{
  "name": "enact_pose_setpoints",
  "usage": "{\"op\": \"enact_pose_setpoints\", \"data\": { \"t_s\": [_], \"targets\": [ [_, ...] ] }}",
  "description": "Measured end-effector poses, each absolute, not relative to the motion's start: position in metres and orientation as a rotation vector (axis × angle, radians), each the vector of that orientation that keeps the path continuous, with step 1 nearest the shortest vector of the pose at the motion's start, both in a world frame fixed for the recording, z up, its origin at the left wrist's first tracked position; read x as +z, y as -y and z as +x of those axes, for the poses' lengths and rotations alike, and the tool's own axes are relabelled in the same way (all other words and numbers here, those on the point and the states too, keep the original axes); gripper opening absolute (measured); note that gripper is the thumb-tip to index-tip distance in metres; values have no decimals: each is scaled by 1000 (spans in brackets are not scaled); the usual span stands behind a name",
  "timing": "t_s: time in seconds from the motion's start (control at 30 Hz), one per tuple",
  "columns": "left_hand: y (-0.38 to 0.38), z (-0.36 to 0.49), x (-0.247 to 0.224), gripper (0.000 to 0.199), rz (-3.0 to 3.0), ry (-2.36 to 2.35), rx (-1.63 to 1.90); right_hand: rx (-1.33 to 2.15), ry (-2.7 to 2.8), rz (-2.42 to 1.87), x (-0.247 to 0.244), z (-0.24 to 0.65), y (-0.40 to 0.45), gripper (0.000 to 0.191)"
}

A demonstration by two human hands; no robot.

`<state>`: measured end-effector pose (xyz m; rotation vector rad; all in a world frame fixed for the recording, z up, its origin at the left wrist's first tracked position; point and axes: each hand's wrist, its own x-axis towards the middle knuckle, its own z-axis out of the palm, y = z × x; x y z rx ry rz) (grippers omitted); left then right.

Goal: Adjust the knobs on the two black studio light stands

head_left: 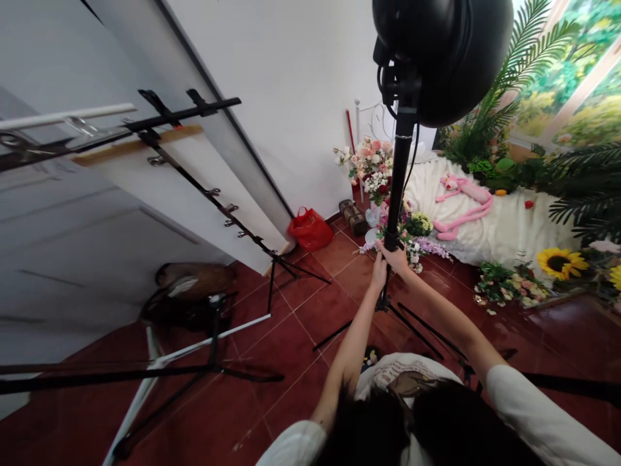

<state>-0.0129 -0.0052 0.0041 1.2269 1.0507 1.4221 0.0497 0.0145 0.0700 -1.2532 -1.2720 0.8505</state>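
Note:
A black light stand (398, 175) rises in front of me, with a large black studio lamp (449, 58) at its top. My left hand (379, 268) is closed round the pole just below a joint collar. Against that collar, slightly higher, my right hand (396, 257) is closed on the stand too; its fingertips are partly hidden behind the pole. A thin black cable hangs from the lamp along the upper pole. The stand's legs (414, 333) spread on the red tiled floor below my hands.
At left, a black backdrop stand (194, 178) with clamps holds white boards. A red bag (310, 228) sits by the wall. Flowers (373, 162), a pink plush toy (468, 194) on white fur and palm leaves fill the right. White and black poles cross the lower left.

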Motion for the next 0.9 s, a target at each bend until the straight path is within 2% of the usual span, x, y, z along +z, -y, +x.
{"op": "enact_pose_setpoints", "data": {
  "t_s": [0.27, 0.67, 0.9],
  "targets": [
    [2, -8, 3, 46, 1163, -1063, 1448, 1059, 1413, -1321, 88, 70, -26, 41],
    [0, 0, 14, 61, 1328, -1230, 1449, 730, 1434, -1264, 169, 56, -31, 41],
    [-8, 8, 5, 66, 1291, -1311, 1537, 731, 1508, -1230, 191, 61, -23, 47]
  ]
}}
